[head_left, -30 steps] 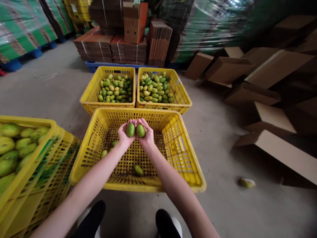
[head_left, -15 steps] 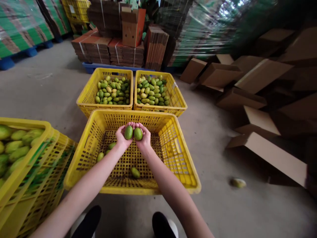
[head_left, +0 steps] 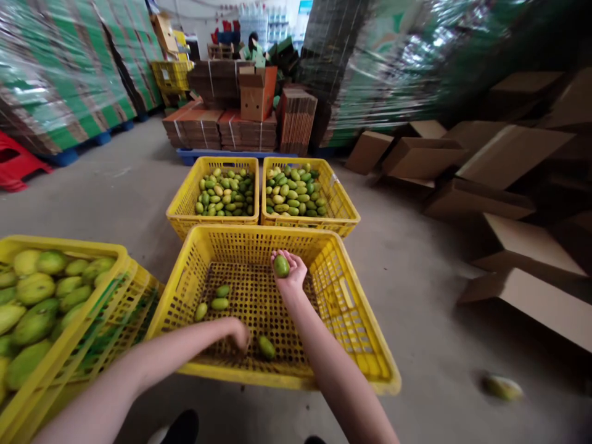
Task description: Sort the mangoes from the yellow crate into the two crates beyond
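Observation:
A green mango (head_left: 281, 266) rests in my right hand (head_left: 293, 274), which is cupped palm up around it, over the right part of a yellow plastic crate (head_left: 272, 377). My left hand (head_left: 238, 336) is low over the crate's near left part, turned palm down and smeared by motion. Its fingers and anything under them are hidden. On the crate's perforated floor, a loose mango (head_left: 266, 347) lies just right of my left hand. Beyond that hand, a small group of mangoes (head_left: 219, 303) lies toward the left wall.
Two yellow crates of mangoes (head_left: 226, 196) (head_left: 296, 192) stand just beyond. Another full crate (head_left: 123, 262) is at my left. Opened cardboard boxes (head_left: 522, 302) lie on the right, near a single mango (head_left: 502, 387) on the floor. Flattened cartons (head_left: 247, 131) are stacked behind.
My hands, side by side with a mango each before, have parted. The left swung down and toward me, turning over; the right still holds its mango. The view has tilted up.

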`<action>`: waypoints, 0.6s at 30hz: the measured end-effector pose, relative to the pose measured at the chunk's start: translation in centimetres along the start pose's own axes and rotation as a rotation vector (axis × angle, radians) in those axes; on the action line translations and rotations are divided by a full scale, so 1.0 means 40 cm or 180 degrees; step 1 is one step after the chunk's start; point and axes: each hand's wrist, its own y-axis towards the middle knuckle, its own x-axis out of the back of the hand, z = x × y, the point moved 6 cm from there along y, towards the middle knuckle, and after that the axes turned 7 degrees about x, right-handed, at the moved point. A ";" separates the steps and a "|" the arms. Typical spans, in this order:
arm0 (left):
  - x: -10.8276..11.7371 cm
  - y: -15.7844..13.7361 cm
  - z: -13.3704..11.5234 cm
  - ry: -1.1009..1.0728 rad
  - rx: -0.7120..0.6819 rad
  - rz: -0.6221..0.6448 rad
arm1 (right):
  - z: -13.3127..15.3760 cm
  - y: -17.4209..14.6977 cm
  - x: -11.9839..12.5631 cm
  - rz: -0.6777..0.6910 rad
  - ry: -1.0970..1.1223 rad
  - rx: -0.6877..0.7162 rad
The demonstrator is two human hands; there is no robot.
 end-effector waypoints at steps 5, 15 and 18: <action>0.076 -0.085 -0.119 0.0928 -0.0083 -0.0468 | -0.023 0.012 0.000 0.0219 -0.0033 -0.0049; 0.566 -0.285 -0.615 0.0245 -0.1979 -0.2870 | -0.005 0.014 0.000 0.0515 -0.0550 -0.0028; 0.502 -0.207 -0.477 -0.0269 -0.1902 -0.2168 | -0.025 0.001 -0.013 0.0803 -0.1042 -0.0121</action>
